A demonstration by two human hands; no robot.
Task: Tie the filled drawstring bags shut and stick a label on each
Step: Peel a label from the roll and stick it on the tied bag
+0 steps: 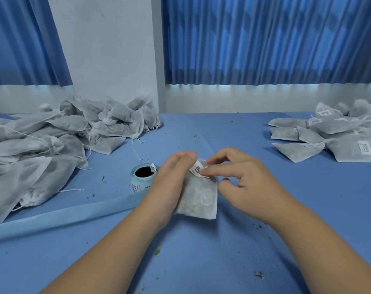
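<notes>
One bag [198,196]: left hand [171,179] grips it, right hand [244,179] pinches label [198,169].

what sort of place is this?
Likely a hand-packing bench: a heap of unlabelled white fabric drawstring bags left, a pile of barcode-labelled bags right, a blue-backed roll of labels on the blue table. The left hand grips one filled bag; the right hand pinches a white label onto it.

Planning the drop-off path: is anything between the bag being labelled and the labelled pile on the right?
Nothing visible blocks it. Between the bag and the labelled pile there is only open blue table.
</notes>
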